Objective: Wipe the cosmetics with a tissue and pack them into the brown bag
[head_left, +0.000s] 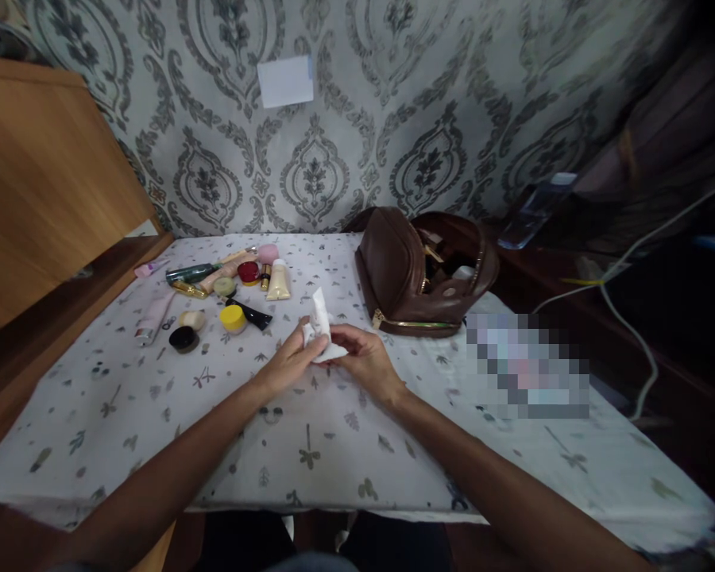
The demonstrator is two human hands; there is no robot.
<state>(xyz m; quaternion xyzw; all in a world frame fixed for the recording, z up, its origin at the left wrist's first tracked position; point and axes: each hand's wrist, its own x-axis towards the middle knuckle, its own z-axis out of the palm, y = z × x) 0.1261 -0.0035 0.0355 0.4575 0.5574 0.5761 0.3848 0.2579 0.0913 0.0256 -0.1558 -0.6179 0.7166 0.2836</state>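
Observation:
Both hands meet near the middle of the cloth-covered table (214,429). My left hand (291,357) is closed round a white tissue (332,352) and a small white tube (320,314) that stands upright, its thumb across the tube's lower part. On the right side, my right hand (366,359) has curled fingers touching the tissue's edge. Cosmetics lie to the left of the hands: a cream tube (278,281), a yellow-lidded jar (233,318), a black tube (255,315) and a red-lidded jar (249,273).
An open brown leather bag (402,274) stands at the back right. Beyond the table's right edge are a clear bottle (536,210) and a white cable (649,349). A wooden panel (48,175) borders the left. A pixelated patch covers something right of the bag.

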